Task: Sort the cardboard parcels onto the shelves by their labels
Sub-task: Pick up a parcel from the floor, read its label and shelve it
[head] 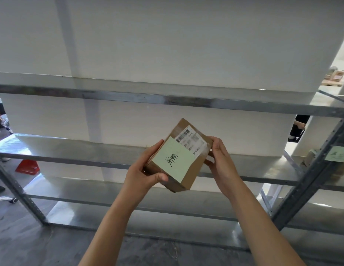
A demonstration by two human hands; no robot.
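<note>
Head view: the cardboard parcel [188, 177] is held in the air before the metal shelves [167, 100] by 2 hands, the left hand [146, 169] with thumb curled over its near edge, the right hand [222, 162] with fingers wrapped round its side. This seems the label-reading step; next, match its green note [173, 160] to a shelf tag [338, 155].
</note>
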